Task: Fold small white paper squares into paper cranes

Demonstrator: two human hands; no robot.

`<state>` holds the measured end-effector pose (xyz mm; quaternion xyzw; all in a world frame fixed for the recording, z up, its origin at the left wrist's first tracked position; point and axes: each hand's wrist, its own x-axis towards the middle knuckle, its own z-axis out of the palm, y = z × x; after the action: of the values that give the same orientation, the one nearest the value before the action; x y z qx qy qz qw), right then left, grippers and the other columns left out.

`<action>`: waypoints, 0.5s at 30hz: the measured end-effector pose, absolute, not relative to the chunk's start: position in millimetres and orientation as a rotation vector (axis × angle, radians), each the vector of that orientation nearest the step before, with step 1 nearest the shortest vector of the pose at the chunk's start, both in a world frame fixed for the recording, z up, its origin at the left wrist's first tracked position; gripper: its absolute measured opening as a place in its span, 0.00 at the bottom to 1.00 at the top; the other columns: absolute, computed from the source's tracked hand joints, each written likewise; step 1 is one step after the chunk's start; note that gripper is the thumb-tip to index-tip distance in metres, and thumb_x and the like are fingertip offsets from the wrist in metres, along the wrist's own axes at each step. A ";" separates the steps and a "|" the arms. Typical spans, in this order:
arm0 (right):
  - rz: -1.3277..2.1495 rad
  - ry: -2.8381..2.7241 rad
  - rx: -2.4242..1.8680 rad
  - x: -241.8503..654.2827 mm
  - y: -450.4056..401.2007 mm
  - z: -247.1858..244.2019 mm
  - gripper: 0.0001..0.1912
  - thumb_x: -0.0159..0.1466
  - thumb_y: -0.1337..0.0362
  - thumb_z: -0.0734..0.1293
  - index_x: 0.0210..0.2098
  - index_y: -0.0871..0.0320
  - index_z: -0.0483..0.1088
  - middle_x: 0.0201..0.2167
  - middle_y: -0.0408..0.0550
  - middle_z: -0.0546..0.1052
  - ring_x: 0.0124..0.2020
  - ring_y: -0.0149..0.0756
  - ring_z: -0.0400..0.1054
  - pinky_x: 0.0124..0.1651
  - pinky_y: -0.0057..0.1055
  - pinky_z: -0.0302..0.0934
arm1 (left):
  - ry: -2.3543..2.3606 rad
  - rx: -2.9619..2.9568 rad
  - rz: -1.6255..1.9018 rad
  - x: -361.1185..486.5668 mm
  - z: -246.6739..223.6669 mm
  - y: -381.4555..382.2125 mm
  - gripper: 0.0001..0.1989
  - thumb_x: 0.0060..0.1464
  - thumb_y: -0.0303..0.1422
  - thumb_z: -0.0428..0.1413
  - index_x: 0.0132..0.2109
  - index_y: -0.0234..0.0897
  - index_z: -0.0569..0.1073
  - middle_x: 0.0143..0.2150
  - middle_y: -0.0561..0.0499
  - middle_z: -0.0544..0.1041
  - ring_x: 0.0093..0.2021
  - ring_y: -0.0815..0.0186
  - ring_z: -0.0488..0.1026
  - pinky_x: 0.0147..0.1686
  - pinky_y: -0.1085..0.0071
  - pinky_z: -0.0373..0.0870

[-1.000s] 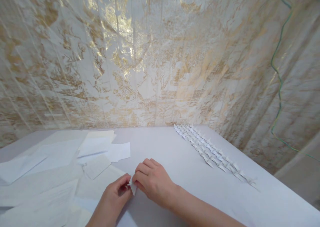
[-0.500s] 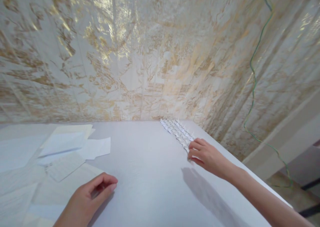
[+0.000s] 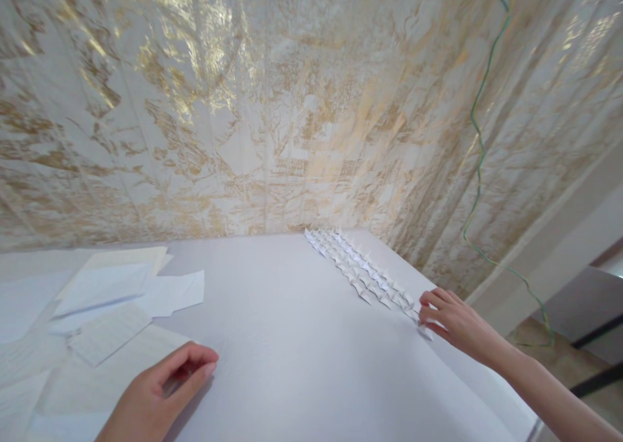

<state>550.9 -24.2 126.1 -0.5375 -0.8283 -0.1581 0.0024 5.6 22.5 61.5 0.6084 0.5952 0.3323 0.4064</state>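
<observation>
Several white folded paper pieces (image 3: 360, 270) stand in slanting rows on the white table, running from the wall toward the right front. At the near right end of these rows is my right hand (image 3: 452, 319), fingers bent and closed around the last small folded piece (image 3: 425, 330). Its fingertips partly hide that piece. My left hand (image 3: 165, 383) rests on the table at lower left, thumb and index finger curled together with nothing seen between them. It lies beside the spread paper sheets.
Loose white and cream paper sheets (image 3: 111, 331) overlap on the left of the table (image 3: 292, 338). Gold-patterned sheeting (image 3: 272, 104) covers the wall behind. A green cord (image 3: 479, 163) hangs down at the right, beyond the table's right edge.
My right hand has moved right and nearer along the rows, uncovering more folded pieces. My left hand keeps its curled pose; the view has shifted slightly.
</observation>
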 end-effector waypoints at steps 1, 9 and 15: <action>-0.500 -2.604 -1.692 549.6 -22.7 124.6 0.09 0.68 0.69 0.64 0.32 0.55 0.74 0.39 0.52 0.77 0.42 0.46 0.69 0.46 0.41 0.62 | 1.501 1.528 0.839 4.9 60.0 23.1 0.17 0.48 0.52 0.60 0.35 0.43 0.77 0.31 0.54 0.81 0.34 0.58 0.78 0.30 0.71 0.73; -0.458 -2.602 -1.758 547.0 -22.3 125.3 0.10 0.62 0.76 0.63 0.36 0.56 0.74 0.40 0.53 0.76 0.43 0.48 0.68 0.46 0.44 0.63 | 1.493 1.541 0.807 8.5 67.9 23.6 0.16 0.47 0.51 0.60 0.34 0.44 0.77 0.31 0.53 0.81 0.35 0.57 0.78 0.30 0.70 0.72; -0.372 -2.550 -1.483 479.2 -8.7 150.7 0.15 0.63 0.77 0.60 0.42 0.55 0.72 0.43 0.53 0.75 0.43 0.47 0.67 0.46 0.44 0.62 | 1.406 1.652 0.787 20.5 82.0 18.9 0.14 0.51 0.47 0.57 0.33 0.42 0.77 0.32 0.52 0.80 0.37 0.57 0.77 0.40 0.67 0.71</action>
<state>479.2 -8.7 150.7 -0.4970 -0.8546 -0.1247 0.0840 20.5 18.9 82.0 0.6545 0.5569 0.3120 0.4050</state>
